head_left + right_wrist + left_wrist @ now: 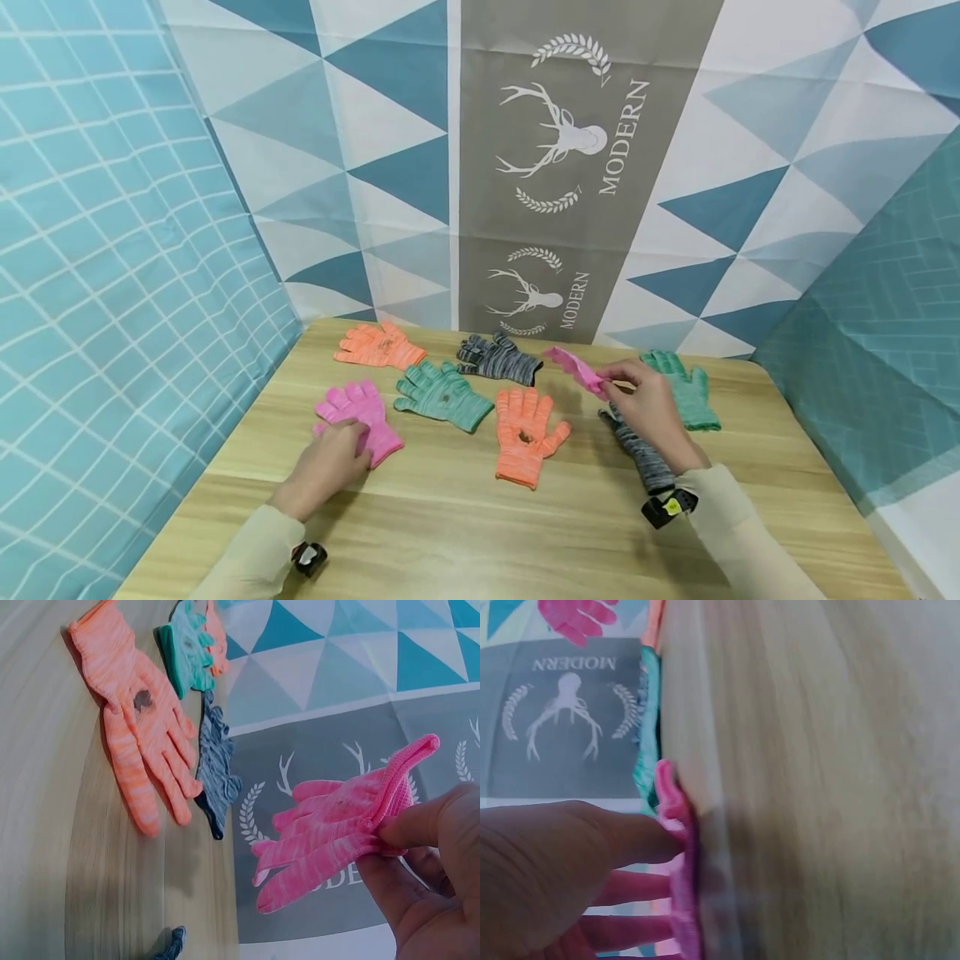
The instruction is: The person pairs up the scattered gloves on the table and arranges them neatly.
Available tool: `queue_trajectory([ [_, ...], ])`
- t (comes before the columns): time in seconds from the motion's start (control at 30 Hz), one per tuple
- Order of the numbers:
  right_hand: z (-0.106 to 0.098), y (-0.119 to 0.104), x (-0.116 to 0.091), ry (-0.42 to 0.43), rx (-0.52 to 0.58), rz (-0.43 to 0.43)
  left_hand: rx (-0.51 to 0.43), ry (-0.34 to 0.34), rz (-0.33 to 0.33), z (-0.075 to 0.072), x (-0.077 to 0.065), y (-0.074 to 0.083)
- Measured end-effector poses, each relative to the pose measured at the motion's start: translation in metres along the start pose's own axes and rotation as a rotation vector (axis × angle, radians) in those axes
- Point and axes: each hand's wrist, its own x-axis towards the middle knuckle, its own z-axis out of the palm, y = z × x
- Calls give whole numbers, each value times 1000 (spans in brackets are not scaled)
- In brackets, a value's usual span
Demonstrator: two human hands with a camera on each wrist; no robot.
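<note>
A pink knit glove [352,406] lies on the wooden table at the left, under my left hand [330,458]. In the left wrist view, the thumb and fairly straight fingers of that hand [562,877] touch the pink glove [681,877]. My right hand [645,404] pinches a second pink glove [576,369] above the table at the right. Held by its cuff between thumb and fingers, this glove [322,832] hangs with its fingers pointing away, in the right wrist view. Below the right forearm lies a grey-black glove [643,458], partly hidden.
Mid-table, an orange glove [517,458] has a dark spot on its palm. A green glove [442,396], another orange glove [382,346] and a grey-black glove [502,360] lie behind. Another green glove [693,396] is at right. A patterned cloth [405,192] hangs behind the table.
</note>
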Motion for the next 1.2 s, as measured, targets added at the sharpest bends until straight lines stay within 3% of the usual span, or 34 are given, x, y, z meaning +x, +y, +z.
queue_trajectory([
  [0.13,1,-2,-1,0,11,-11,-37,-78,-13,-4,-10,9],
  [0.4,4,-2,-6,25,17,-41,-64,-92,66,5,-34,39],
  [0.53,4,0,-7,38,9,-47,-59,-89,159,9,-42,56],
  [0.73,4,1,-10,46,13,-51,12,-140,361,13,-51,75],
  [0.83,6,-1,-9,39,17,-74,26,-164,413,15,-52,82],
  [1.2,20,-10,-13,12,55,-120,33,-213,433,26,-56,101],
])
